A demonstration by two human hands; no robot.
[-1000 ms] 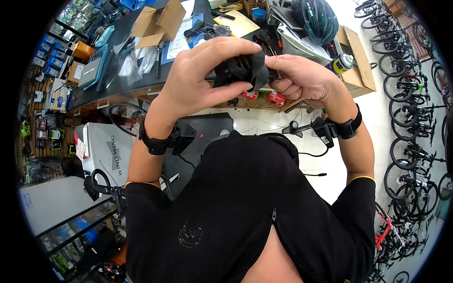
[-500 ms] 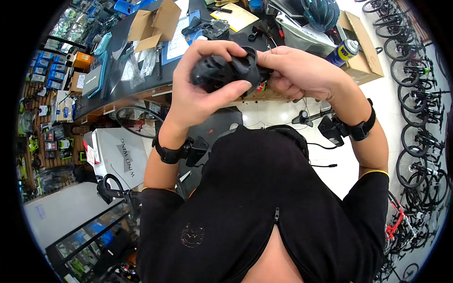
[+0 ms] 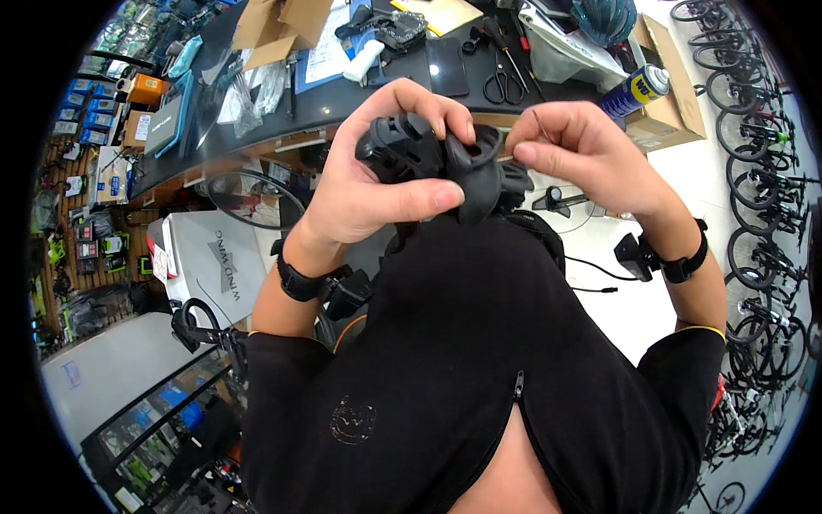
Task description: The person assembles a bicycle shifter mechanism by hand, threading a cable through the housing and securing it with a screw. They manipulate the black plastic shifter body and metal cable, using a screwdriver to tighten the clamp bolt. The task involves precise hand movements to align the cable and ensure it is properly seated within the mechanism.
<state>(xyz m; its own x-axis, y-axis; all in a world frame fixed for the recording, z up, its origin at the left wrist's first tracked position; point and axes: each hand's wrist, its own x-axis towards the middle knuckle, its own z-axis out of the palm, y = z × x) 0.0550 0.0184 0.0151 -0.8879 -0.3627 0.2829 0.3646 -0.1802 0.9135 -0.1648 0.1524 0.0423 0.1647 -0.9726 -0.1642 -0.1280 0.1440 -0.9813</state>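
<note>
My left hand (image 3: 372, 167) is wrapped round a black bike brake-shift lever (image 3: 398, 150), its fingertips and thumb pressing on the part nearest the middle. The lever's black rubber hood (image 3: 479, 171) is folded back, with an opening at its top. Just right of it, my right hand (image 3: 582, 150) is closed in a pinch, thumb against the bent index finger. A thin cable (image 3: 539, 122) shows at those fingers; its run toward the lever is hard to follow. Both hands are raised in front of my chest, near the bench's front edge.
On the dark workbench (image 3: 342, 103) lie scissors (image 3: 503, 84), a screwdriver (image 3: 498, 36), a phone (image 3: 447, 67), a white bottle (image 3: 365, 60) and an open carton (image 3: 282, 30). At right stand a blue spray can (image 3: 634, 92) and a helmet (image 3: 604, 19). Bicycles (image 3: 753, 171) line the right wall.
My right hand has drawn off the lever to the right. My left hand has moved slightly right and down with the lever, turning its hood opening more into sight.
</note>
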